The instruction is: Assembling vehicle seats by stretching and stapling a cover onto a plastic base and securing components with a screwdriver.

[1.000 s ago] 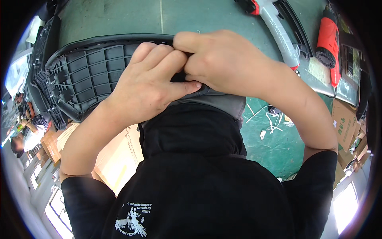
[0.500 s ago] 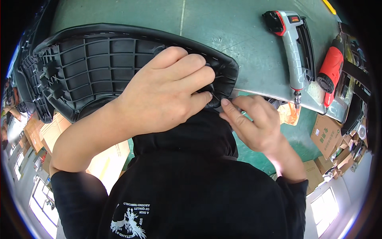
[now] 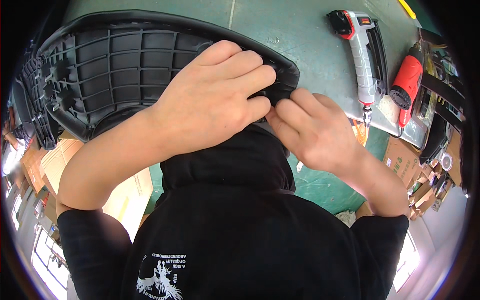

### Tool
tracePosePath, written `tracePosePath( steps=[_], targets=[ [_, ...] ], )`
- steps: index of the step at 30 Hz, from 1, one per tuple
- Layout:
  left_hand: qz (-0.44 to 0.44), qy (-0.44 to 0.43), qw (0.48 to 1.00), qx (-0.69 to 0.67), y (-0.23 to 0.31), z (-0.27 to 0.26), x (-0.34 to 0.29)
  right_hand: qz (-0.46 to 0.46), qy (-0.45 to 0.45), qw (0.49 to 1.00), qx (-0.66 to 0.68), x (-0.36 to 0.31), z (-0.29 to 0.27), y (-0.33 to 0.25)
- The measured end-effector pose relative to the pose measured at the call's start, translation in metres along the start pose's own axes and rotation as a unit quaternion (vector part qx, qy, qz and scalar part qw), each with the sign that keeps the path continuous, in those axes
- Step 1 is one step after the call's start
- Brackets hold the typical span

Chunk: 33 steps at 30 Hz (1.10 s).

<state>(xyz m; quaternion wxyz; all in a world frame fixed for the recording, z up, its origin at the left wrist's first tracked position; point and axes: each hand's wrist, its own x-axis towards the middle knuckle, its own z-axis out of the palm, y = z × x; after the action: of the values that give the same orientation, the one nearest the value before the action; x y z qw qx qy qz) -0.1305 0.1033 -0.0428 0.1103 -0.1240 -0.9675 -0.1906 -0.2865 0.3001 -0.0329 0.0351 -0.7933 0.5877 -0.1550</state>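
A black seat, probably a scooter or motorcycle seat, lies underside up with its ribbed plastic base (image 3: 125, 70) showing. Black cover material (image 3: 195, 24) is folded over the rim, with small staples along it. My left hand (image 3: 220, 95) is closed at the seat's right end, fingers curled onto the cover's edge there. Right beside it, my right hand (image 3: 315, 127) pinches the cover at the near right corner. The fingertips of both hands almost meet, and the exact spot they grip is partly hidden.
A grey staple gun (image 3: 361, 60) with an air fitting lies on the green worktop (image 3: 305, 30). Beyond it on the right rests a red power tool (image 3: 407, 82), near dark strips. Cardboard boxes (image 3: 400, 160) stand below the table's right edge, and an open carton (image 3: 130, 200) at my left.
My right hand has moved up and inward, closer to my left hand, at the seat's corner. My left hand and the seat's far edge have shifted slightly away from me.
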Motion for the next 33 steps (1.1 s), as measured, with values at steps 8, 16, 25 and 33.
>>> tracePosePath(
  steps=[8,16,25,33],
  targets=[
    [0.011,0.002,0.999,-0.030,-0.004,0.001,0.000,0.074,-0.031,0.996,0.026,-0.012,-0.006,0.011],
    [0.016,-0.001,1.000,-0.011,-0.004,0.003,-0.006,0.308,0.056,0.944,-0.106,-0.033,-0.049,0.066],
    [0.030,0.038,0.999,-0.020,-0.006,0.011,-0.005,0.501,-0.070,0.860,-0.063,-0.044,-0.030,0.114],
    [0.025,0.066,0.998,0.001,-0.006,0.013,-0.010,0.584,-0.053,0.739,0.333,-0.005,-0.136,-0.006]
  ],
)
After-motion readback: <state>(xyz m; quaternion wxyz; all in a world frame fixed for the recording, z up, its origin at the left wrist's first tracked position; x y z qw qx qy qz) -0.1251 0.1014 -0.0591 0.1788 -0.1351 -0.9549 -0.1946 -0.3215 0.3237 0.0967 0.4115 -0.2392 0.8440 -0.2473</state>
